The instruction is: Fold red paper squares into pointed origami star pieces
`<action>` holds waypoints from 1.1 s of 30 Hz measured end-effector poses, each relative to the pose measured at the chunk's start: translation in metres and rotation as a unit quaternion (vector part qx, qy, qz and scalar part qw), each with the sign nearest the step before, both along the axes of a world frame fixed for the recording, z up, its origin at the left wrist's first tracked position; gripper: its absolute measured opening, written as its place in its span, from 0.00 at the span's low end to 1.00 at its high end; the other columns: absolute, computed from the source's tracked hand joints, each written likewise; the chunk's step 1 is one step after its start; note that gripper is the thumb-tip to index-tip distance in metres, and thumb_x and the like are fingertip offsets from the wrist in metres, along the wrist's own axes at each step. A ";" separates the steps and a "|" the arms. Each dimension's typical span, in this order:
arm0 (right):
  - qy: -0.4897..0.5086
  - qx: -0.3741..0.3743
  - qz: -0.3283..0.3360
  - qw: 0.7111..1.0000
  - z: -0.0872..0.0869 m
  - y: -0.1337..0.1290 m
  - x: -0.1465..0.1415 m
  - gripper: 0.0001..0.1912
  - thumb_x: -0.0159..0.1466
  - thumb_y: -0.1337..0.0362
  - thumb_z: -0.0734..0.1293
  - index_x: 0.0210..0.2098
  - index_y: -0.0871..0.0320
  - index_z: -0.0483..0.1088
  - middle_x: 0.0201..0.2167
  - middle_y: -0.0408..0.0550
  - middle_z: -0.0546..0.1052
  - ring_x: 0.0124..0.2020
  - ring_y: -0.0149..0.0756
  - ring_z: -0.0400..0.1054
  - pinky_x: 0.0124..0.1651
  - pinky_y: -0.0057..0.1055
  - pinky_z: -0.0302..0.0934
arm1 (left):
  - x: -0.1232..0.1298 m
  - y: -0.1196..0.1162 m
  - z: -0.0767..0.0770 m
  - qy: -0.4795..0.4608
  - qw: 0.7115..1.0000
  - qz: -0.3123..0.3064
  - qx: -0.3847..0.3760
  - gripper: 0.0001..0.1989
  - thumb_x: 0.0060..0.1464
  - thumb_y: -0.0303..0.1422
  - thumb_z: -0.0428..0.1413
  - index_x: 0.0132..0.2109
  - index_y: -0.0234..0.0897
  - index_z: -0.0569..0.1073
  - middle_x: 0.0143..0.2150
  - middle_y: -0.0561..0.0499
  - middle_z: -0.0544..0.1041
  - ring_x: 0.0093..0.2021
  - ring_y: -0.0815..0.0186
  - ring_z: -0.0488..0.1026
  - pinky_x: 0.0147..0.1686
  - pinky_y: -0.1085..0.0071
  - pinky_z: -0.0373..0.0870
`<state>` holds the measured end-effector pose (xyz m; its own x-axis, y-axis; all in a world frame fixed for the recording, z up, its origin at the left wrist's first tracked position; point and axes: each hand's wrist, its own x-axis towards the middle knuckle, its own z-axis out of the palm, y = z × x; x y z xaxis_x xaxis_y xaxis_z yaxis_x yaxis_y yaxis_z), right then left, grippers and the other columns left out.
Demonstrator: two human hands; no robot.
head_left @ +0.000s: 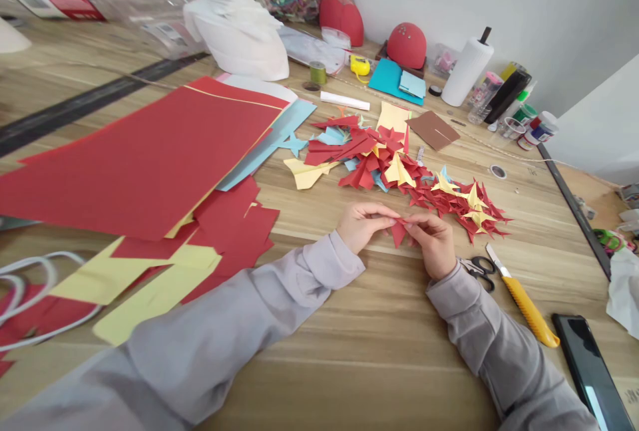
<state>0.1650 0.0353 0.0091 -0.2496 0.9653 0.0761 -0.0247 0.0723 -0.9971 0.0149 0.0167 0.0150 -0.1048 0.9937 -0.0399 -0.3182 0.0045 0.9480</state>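
A small folded piece of red paper (pixel 398 234) is pinched between my two hands, one point of it facing down toward me. My left hand (pixel 363 226) grips its left side with thumb and fingers. The right side sits between the thumb and fingers of my right hand (pixel 433 243). Just beyond my hands lies a heap of folded red paper stars (pixel 449 203), with a few yellow paper stars (pixel 480 219) on top. Farther left in the heap are folded red paper pieces (pixel 344 146) and a yellow folded piece (pixel 309 173).
Large red sheets (pixel 134 151) and yellow strips (pixel 160 298) cover the left. Black-handled scissors (pixel 480 270), a yellow utility knife (pixel 529 308) and a phone (pixel 592 364) lie at right. Behind stand a white bottle (pixel 466 72), a yellow tape measure (pixel 359 66) and red domed cushions (pixel 407 45).
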 end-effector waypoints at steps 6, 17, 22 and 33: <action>0.000 0.006 -0.013 1.000 -0.002 0.001 0.001 0.05 0.51 0.62 0.71 0.27 0.56 0.74 0.18 0.40 0.73 0.16 0.26 0.62 0.19 0.25 0.56 | 0.000 -0.001 0.001 -0.012 1.000 -0.006 -0.011 0.07 0.38 0.32 0.62 0.28 0.34 0.78 0.22 0.52 0.76 0.20 0.71 0.69 0.22 0.73 0.70; 0.008 -0.021 0.020 1.000 0.004 0.000 0.002 0.13 0.52 0.60 0.70 0.36 0.57 0.70 0.19 0.38 0.71 0.16 0.25 0.63 0.20 0.24 0.56 | 0.002 -0.002 0.002 0.052 0.999 0.004 -0.015 0.11 0.33 0.33 0.66 0.28 0.32 0.77 0.20 0.52 0.75 0.21 0.71 0.69 0.24 0.73 0.71; -0.024 -0.025 0.021 0.999 0.007 -0.002 0.000 0.13 0.53 0.54 0.69 0.28 0.58 0.69 0.15 0.39 0.70 0.16 0.26 0.63 0.21 0.25 0.57 | 0.002 -0.002 0.000 0.073 0.997 0.012 -0.008 0.12 0.33 0.32 0.65 0.29 0.32 0.76 0.23 0.51 0.76 0.24 0.70 0.71 0.27 0.72 0.72; -0.037 -0.006 0.025 0.999 0.008 0.000 0.000 0.15 0.53 0.53 0.70 0.25 0.59 0.68 0.14 0.38 0.69 0.15 0.25 0.61 0.21 0.24 0.57 | 0.000 0.000 0.000 0.015 0.999 -0.018 -0.027 0.11 0.34 0.33 0.65 0.28 0.33 0.77 0.22 0.52 0.75 0.23 0.70 0.70 0.24 0.73 0.70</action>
<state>0.1648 0.0354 0.0171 -0.3026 0.9521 0.0440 0.0456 0.0605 -0.9971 0.0152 0.0165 0.0146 -0.0702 0.9934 -0.0902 -0.2884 0.0663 0.9552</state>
